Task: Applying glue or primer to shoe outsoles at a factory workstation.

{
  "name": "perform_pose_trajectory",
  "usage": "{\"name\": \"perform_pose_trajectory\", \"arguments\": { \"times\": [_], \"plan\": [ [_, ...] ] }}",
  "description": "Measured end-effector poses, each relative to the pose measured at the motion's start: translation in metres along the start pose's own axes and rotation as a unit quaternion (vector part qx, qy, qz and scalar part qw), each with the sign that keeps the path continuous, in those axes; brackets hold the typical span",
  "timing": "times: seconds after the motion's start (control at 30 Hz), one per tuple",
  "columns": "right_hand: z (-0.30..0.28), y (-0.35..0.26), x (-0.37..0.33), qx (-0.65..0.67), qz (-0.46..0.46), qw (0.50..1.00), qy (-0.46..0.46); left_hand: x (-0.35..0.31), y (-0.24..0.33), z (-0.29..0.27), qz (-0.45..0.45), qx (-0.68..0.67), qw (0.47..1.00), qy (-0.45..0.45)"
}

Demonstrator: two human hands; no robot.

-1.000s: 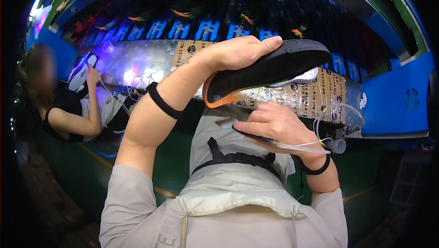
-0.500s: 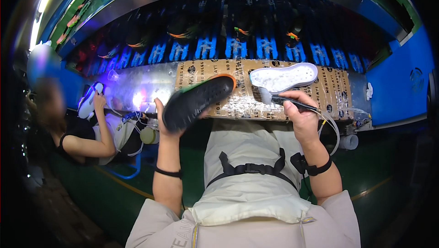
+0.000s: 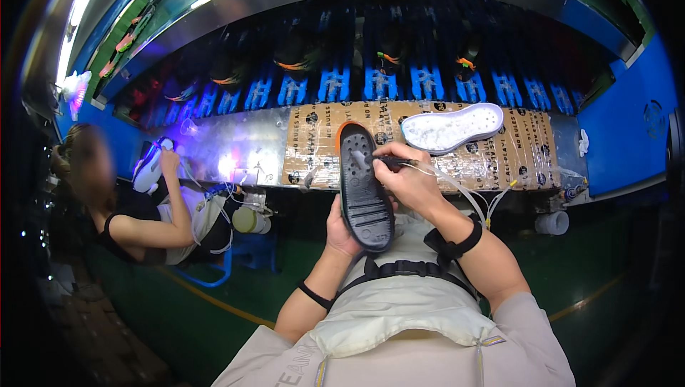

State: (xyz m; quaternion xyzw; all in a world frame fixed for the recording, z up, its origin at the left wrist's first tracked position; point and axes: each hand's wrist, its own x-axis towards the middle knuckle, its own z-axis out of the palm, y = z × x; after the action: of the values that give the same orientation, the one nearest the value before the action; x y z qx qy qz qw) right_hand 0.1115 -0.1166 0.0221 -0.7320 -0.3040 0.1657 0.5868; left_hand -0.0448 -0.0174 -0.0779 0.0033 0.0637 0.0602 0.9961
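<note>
L hand (image 3: 341, 231) is clamped round the near-left side of the dark sole (image 3: 365, 205), holey face up, by the counter's (image 3: 267, 143) near edge, left of the white sole (image 3: 453, 128). R hand (image 3: 405, 176) is closed on a brush-like tool (image 3: 389, 163), tip over the sole's far half; prob. touching, can't be sure. Main risk: sole tips or twists, b/c grip's at the near end & pressure farther out would lever it. Thin tubes (image 3: 467, 193) trailing right could snag, e.g. on the cardboard (image 3: 321, 146), & jerk the tip off line.
</note>
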Motion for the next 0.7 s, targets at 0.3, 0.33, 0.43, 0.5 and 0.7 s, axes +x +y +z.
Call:
{"name": "perform_pose_trajectory", "arguments": {
  "times": [0.3,0.33,0.43,0.5,0.7],
  "plan": [
    [0.014,-0.024,0.025,-0.032,-0.163,0.977,0.132,0.002,-0.003,0.033,0.076,0.167,0.981,0.058],
    [0.015,-0.028,0.021,-0.029,-0.164,0.977,0.132,0.002,-0.003,0.04,0.094,0.196,0.974,0.057],
    [0.011,-0.036,-0.006,-0.111,-0.269,0.953,0.083,0.006,0.001,0.04,0.146,0.233,0.961,0.036],
    [0.003,-0.048,-0.036,-0.156,-0.253,0.955,0.001,0.011,0.011,0.039,0.142,0.176,0.972,-0.056],
    [-0.034,-0.083,-0.046,-0.107,-0.242,0.963,-0.053,0.019,0.009,0.074,0.127,0.218,0.966,-0.059]
  ]
}}
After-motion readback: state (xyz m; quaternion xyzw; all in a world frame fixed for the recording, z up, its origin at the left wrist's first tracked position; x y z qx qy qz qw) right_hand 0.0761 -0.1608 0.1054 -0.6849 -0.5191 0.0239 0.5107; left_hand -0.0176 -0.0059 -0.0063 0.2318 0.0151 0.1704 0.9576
